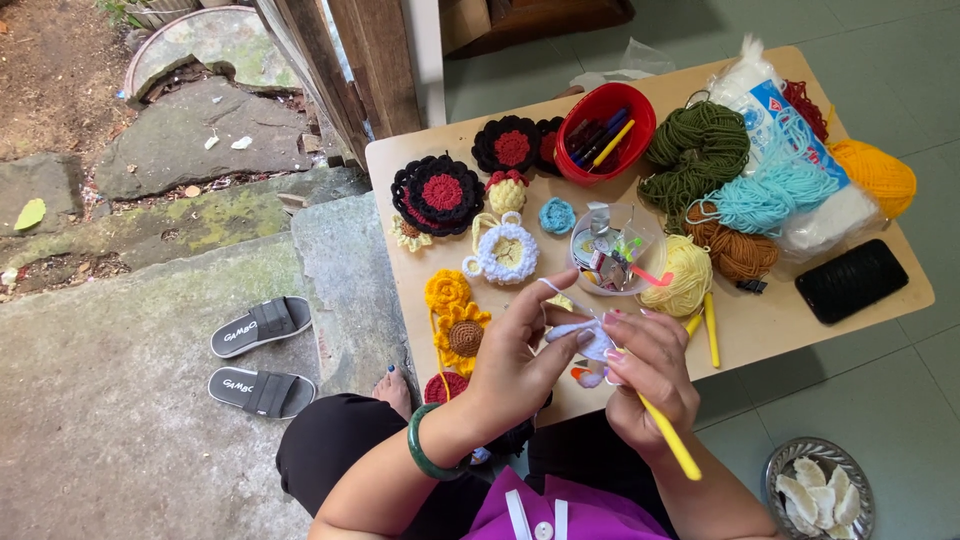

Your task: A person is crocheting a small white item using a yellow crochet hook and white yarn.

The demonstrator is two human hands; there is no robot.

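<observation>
My left hand [520,350] pinches a small white crochet piece [578,335] over the near edge of a low wooden table [780,330], with white yarn looped over its forefinger. A green bangle sits on that wrist. My right hand [650,370] grips a yellow crochet hook [672,450] whose handle points down and right, its tip at the white piece. Both hands meet at the crochet piece.
On the table lie crocheted flowers in black and red [438,192], yellow sunflowers [462,335], a red bowl of pens [604,132], a clear tub of bits [612,252], yarn skeins in green [695,150], teal, brown, orange and yellow, a black phone [851,281]. Sandals [262,325] lie left; a metal dish [820,490] sits at lower right.
</observation>
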